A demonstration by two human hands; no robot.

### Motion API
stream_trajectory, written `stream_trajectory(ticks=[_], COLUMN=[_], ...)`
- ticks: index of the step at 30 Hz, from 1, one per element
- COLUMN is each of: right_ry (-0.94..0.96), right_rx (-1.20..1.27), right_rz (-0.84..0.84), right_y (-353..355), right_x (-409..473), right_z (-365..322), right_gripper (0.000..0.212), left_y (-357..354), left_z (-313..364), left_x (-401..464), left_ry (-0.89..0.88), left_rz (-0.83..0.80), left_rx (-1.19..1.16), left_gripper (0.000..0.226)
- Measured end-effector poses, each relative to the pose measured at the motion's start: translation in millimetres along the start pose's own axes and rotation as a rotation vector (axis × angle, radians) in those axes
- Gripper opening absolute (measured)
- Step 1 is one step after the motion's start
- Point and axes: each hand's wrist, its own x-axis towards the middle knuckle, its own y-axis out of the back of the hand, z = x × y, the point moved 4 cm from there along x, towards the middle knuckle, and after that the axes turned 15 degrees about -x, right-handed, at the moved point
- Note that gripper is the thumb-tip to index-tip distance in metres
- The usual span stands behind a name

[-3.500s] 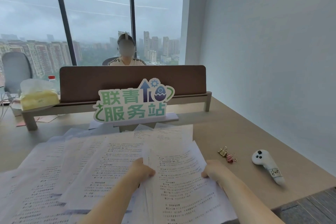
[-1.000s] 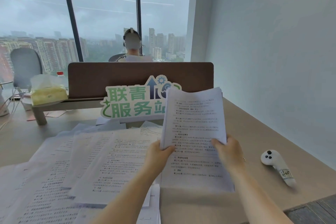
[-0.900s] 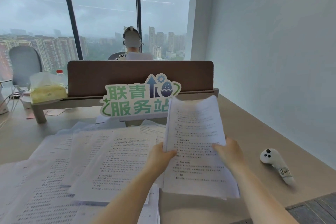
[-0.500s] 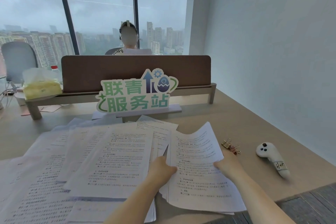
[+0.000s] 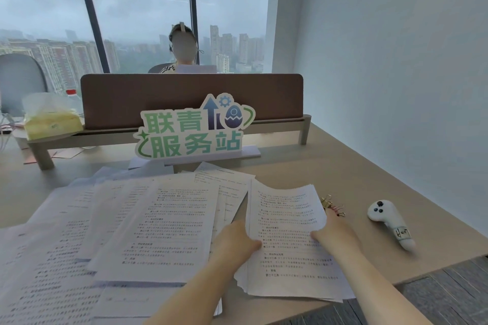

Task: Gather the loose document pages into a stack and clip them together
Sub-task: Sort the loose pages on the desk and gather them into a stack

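Between left hand [image 5: 235, 241] and right hand [image 5: 334, 232], seemingly gripped: page stack [image 5: 287, 240].

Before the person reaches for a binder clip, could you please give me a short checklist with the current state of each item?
1. Stack of pages held on both sides, by left hand and right hand: ok.
2. Stack edges squared: not ok, sheets fan out at the near edge.
3. All loose pages gathered: not ok, many lie spread to the left.
4. Binder clips near the right hand: ok.
5. A hand free to take a clip: not ok.
6. White controller apart from the stack: ok.
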Motion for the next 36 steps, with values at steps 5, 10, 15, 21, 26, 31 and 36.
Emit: stream_trajectory(ticks=[5, 10, 15, 21, 26, 31, 36], right_ry=[0.014, 0.228, 0.397, 0.379, 0.192, -0.027, -0.102], right_rx=[-0.161, -0.09, 0.055, 0.184, 0.467, 0.843, 0.934], right_rz=[0.168, 0.152, 0.045, -0.109, -0.25, -0.289, -0.361], right_y=[4.3, -7.7, -27.1, -42.4, -45.2, -59.6, -64.5], right_x=[-7.0, -26.4, -55.2, -77.9, -77.3, -60.9, -56.1], right_z=[-10.0, -68.7, -138.5, -189.4, -197.5, -200.1, -206.8], right_gripper=[0.052, 0.051, 0.046, 0.047, 0.008, 0.012, 0.02], left_y=[10.5, 48.5, 96.0, 142.5, 166.3, 176.0, 175.1], left_z=[-1.3, -22.3, -63.0, -101.6, -125.4, -146.5, -148.8], left_x=[-3.6, -2.8, -9.0, -21.9, -26.5, -29.1, -30.7], left_ry=[-0.036, -0.027, 0.062, 0.163, 0.286, 0.367, 0.339], left_rz=[0.096, 0.239, 0.294, 0.306, 0.246, 0.214, 0.225], left_rx=[0.106, 0.091, 0.193, 0.267, 0.297, 0.318, 0.354], left_gripper=[0.056, 0.06, 0.058, 0.075, 0.094, 0.099, 0.096])
